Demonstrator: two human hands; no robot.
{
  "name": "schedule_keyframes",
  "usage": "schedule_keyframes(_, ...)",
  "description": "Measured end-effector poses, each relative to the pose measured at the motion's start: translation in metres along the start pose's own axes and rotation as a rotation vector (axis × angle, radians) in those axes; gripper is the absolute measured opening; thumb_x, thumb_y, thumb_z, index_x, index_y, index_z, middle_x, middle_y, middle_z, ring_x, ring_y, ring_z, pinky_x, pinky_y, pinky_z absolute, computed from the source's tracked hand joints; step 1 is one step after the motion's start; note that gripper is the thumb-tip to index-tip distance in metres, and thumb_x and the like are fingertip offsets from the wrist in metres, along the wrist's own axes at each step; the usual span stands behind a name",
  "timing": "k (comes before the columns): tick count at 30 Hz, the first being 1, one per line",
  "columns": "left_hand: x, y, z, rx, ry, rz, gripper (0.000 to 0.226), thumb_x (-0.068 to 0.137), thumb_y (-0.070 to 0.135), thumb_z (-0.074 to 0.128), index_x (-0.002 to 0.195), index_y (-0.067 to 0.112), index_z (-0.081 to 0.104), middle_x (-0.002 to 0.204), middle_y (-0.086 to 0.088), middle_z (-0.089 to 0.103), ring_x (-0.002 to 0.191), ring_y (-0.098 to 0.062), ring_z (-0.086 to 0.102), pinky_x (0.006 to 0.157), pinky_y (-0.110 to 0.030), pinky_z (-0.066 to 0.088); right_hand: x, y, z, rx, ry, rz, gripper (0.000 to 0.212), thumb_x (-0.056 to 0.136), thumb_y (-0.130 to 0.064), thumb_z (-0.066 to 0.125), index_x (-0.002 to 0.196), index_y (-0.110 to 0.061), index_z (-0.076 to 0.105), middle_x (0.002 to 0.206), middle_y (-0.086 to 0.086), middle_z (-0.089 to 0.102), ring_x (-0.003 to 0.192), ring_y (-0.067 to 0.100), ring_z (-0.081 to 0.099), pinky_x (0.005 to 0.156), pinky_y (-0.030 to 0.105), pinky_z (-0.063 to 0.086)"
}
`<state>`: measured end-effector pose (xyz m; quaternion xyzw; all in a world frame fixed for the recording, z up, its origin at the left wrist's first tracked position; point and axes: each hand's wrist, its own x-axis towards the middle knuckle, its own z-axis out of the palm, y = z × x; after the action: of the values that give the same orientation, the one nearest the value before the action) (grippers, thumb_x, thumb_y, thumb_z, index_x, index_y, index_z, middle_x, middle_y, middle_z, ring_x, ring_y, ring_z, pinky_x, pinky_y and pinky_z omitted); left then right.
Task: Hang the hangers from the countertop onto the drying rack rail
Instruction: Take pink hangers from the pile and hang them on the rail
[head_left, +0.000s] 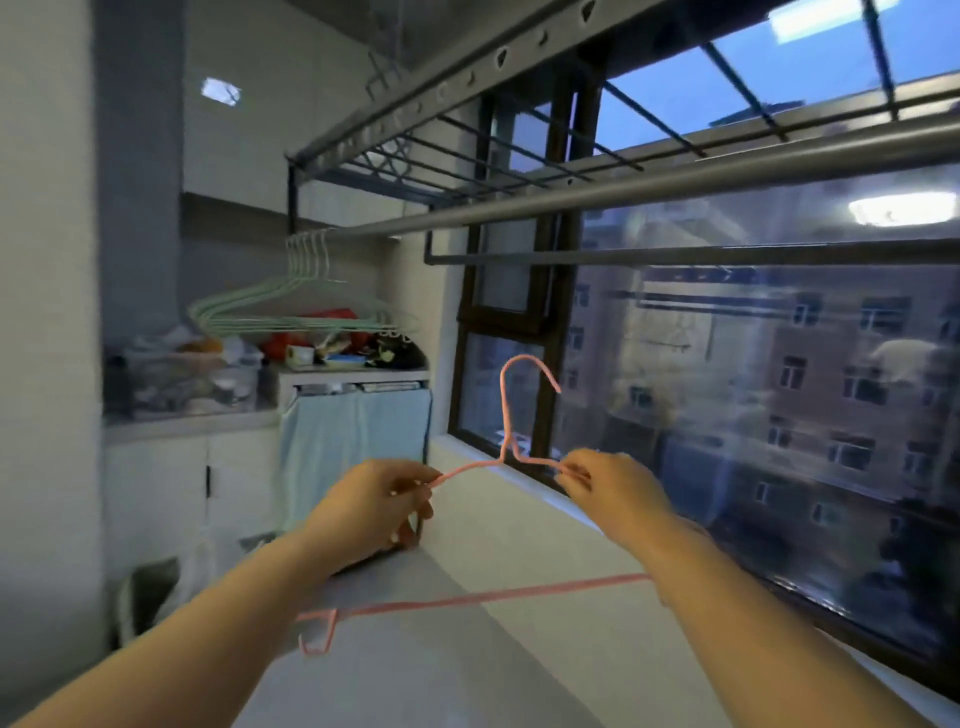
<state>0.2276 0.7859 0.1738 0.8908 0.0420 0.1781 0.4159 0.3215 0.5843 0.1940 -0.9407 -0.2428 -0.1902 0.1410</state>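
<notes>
I hold a pink wire hanger (503, 410) upright in front of me, its hook pointing up and to the right. My left hand (371, 506) grips its left shoulder and my right hand (610, 493) pinches its right shoulder. The hanger's bottom bar runs below my forearms over the grey countertop (441, 665). Overhead, the grey drying rack rail (649, 189) crosses from left to right. Several pale green hangers (306, 291) hang at the rail's far left end.
A large window (753, 389) fills the right side, its sill beside the countertop. A cluttered shelf (343, 358) over a blue curtain stands at the back, with white cabinets (171, 493) to its left. A perforated rack bar (467, 83) runs higher up.
</notes>
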Motion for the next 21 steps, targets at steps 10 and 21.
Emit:
schedule_keyframes(10, 0.099, -0.059, -0.100, 0.105, 0.323, -0.134, 0.027, 0.094, 0.011, 0.045, 0.117, 0.013, 0.058, 0.074, 0.007, 0.059, 0.058, -0.008, 0.058, 0.049, -0.017, 0.046, 0.180, -0.088, 0.057, 0.215, -0.019, -0.292, 0.027, 0.096, -0.023, 0.045, 0.120, -0.017, 0.057, 0.117, 0.006, 0.063, 0.107, 0.023, 0.058, 0.085, 0.034, 0.047)
schedule_keyframes(21, 0.172, -0.143, -0.187, 0.009, 0.535, -0.161, 0.026, 0.093, 0.005, 0.045, 0.114, 0.008, 0.060, 0.071, 0.002, 0.060, 0.055, -0.014, 0.057, 0.046, -0.020, 0.047, 0.293, -0.177, 0.063, -0.125, 0.232, -0.489, 0.037, 0.097, -0.019, 0.041, 0.133, -0.015, 0.045, 0.134, 0.005, 0.050, 0.124, 0.022, 0.041, 0.101, 0.034, 0.034)
